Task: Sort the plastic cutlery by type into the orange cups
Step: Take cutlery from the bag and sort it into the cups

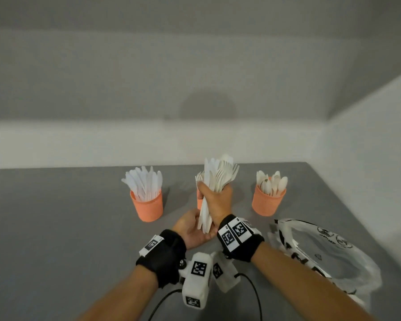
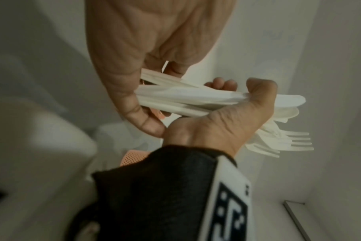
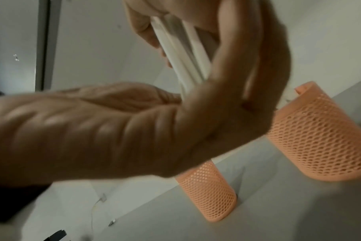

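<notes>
My right hand (image 1: 218, 201) grips a mixed bundle of white plastic cutlery (image 1: 218, 179) upright, with fork tines, knife blades and a spoon bowl fanning out on top. My left hand (image 1: 191, 228) lies palm up below and cups the handle ends between thumb and fingers (image 2: 140, 112). The bundle (image 2: 185, 97) hangs above the grey table (image 1: 56, 216), in front of the middle orange cup (image 1: 199, 201), which is mostly hidden. The left orange cup (image 1: 147, 206) holds several knives. The right orange cup (image 1: 267, 202) holds several spoons. Two mesh cups (image 3: 208, 192) (image 3: 324, 138) show in the right wrist view.
A crumpled clear plastic bag (image 1: 322, 251) with black print lies on the table at the right, close to my right forearm. White walls close off the table behind the cups and along its right side. Bare grey tabletop lies to the left of the cups.
</notes>
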The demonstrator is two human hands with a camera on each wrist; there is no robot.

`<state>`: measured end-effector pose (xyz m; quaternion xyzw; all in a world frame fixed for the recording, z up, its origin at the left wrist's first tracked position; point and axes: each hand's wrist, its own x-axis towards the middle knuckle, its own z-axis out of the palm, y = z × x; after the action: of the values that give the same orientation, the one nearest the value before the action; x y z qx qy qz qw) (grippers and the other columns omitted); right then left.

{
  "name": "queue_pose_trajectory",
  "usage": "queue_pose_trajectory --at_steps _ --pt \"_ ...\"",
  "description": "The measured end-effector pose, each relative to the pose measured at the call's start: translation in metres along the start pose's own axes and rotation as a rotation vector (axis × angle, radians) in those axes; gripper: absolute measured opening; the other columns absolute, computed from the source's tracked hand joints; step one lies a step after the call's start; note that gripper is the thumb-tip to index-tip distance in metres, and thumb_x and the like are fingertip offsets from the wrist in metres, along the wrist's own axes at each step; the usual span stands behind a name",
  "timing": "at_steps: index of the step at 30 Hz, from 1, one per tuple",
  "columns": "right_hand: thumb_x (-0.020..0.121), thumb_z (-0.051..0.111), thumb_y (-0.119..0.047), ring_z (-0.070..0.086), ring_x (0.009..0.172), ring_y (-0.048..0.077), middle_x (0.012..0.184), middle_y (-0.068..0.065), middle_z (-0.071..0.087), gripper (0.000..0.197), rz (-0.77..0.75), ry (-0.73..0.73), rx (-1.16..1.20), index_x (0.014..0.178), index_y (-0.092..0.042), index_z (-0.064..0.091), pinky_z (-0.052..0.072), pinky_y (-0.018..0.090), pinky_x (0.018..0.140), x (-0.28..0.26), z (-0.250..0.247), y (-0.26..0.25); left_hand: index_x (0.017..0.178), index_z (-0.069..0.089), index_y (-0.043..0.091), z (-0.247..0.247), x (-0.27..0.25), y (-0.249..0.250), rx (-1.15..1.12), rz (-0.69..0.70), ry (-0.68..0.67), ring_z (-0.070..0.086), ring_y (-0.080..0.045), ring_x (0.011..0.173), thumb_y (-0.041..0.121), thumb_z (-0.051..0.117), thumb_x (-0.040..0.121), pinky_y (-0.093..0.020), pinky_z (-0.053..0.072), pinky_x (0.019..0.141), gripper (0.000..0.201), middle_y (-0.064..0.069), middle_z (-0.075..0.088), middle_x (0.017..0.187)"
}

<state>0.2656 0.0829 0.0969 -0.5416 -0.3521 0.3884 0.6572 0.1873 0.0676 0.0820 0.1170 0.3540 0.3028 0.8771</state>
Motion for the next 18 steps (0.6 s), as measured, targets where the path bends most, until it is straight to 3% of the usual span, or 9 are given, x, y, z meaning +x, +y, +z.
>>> queue_pose_trajectory --at_steps 2,5,6,9,11,13,16,18 --pt "0.058 0.073 -0.023 0.057 0.053 0.017 0.055 0.004 0.059 0.017 0.033 -0.031 -0.032 0.065 -0.012 0.063 0.053 0.036 0.067 -0.002 0.007 0.004 0.087 0.059 0.001 -0.002 -0.002 0.006 0.007 0.044 -0.013 0.065 -0.019 0.051 0.019 0.030 0.099 -0.026 0.056 0.049 0.036 -0.010 0.064 0.064" --pt "0.068 0.076 -0.014 0.061 0.056 0.010 0.062 0.004 0.062 0.028 0.106 -0.147 -0.039 0.087 0.002 0.063 0.053 0.023 0.065 0.000 0.014 0.007 0.089 0.060 0.010 -0.010 0.002 0.011 0.057 0.102 -0.002 0.058 -0.012 0.051 0.033 0.035 0.097 -0.017 0.046 0.043 0.035 -0.002 0.057 0.069" --pt "0.066 0.077 -0.018 0.064 0.060 0.010 0.066 0.005 0.064 0.041 0.127 -0.179 -0.061 0.094 0.007 0.061 0.053 0.021 0.067 0.001 0.015 0.010 0.092 0.061 0.013 -0.012 0.003 0.012 0.070 0.123 0.001 0.057 -0.010 0.054 0.038 0.035 0.097 -0.016 0.045 0.042 0.037 0.000 0.056 0.072" --pt "0.045 0.081 -0.037 0.069 0.083 0.023 0.088 0.015 0.069 0.077 0.208 -0.218 -0.102 0.105 0.007 0.059 0.055 0.035 0.083 0.002 0.021 0.015 0.097 0.062 0.017 -0.015 0.005 0.015 0.140 0.197 0.011 0.051 -0.009 0.066 0.048 0.031 0.096 -0.014 0.044 0.044 0.044 0.000 0.055 0.079" --pt "0.038 0.082 -0.042 0.069 0.091 0.026 0.099 0.019 0.069 0.088 0.260 -0.259 -0.102 0.108 0.006 0.059 0.056 0.035 0.081 0.004 0.023 0.015 0.091 0.062 0.015 -0.017 0.002 0.017 0.193 0.247 0.019 0.049 -0.009 0.057 0.046 0.031 0.097 -0.015 0.041 0.041 0.044 -0.002 0.053 0.073" --pt "0.040 0.080 -0.041 0.070 0.089 0.024 0.100 0.017 0.070 0.078 0.294 -0.310 -0.099 0.102 0.003 0.064 0.055 0.032 0.073 0.008 0.022 0.010 0.089 0.061 0.012 -0.021 -0.005 0.018 0.241 0.276 -0.018 0.049 -0.011 0.048 0.040 0.032 0.096 -0.017 0.039 0.039 0.041 -0.005 0.053 0.067" --pt "0.070 0.071 -0.027 0.068 0.086 0.022 0.088 0.010 0.073 0.020 0.328 -0.399 -0.036 0.075 -0.008 0.070 0.052 0.035 0.076 0.014 0.016 0.005 0.090 0.059 0.010 -0.027 -0.015 0.024 0.370 0.264 -0.115 0.050 -0.012 0.051 0.026 0.051 0.080 -0.018 0.038 0.041 0.021 -0.005 0.058 0.070" --pt "0.082 0.063 -0.018 0.067 0.088 0.022 0.084 0.007 0.073 0.014 0.348 -0.460 -0.005 0.071 -0.011 0.068 0.051 0.035 0.082 0.016 0.014 0.005 0.090 0.056 0.012 -0.028 -0.018 0.028 0.556 0.264 -0.106 0.052 -0.009 0.052 0.018 0.056 0.081 -0.016 0.038 0.041 0.010 -0.002 0.058 0.071"
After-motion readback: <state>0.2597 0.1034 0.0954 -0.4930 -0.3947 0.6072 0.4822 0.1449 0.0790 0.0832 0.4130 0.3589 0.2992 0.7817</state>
